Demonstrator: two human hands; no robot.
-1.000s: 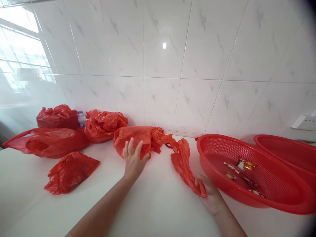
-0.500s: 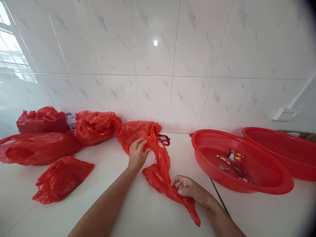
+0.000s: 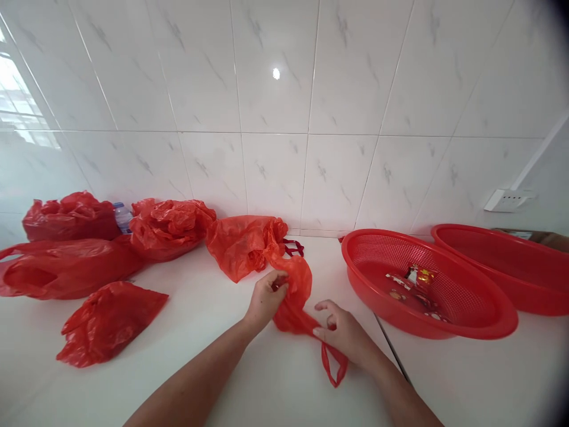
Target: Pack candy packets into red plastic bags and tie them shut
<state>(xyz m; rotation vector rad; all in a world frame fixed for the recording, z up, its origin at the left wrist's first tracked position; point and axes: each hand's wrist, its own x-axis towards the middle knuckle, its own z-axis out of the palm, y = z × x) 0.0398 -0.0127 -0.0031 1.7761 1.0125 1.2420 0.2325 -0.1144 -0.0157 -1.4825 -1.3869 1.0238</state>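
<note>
From the head view, left of the red oval perforated plastic basin (image 3: pixel 391 312), I see the left hand (image 3: pixel 265 296) pinching a thin red plastic bag (image 3: pixel 293 320); the half-curled right hand (image 3: pixel 347 335) touches it, hold unclear. Gentle tension suits.
</note>
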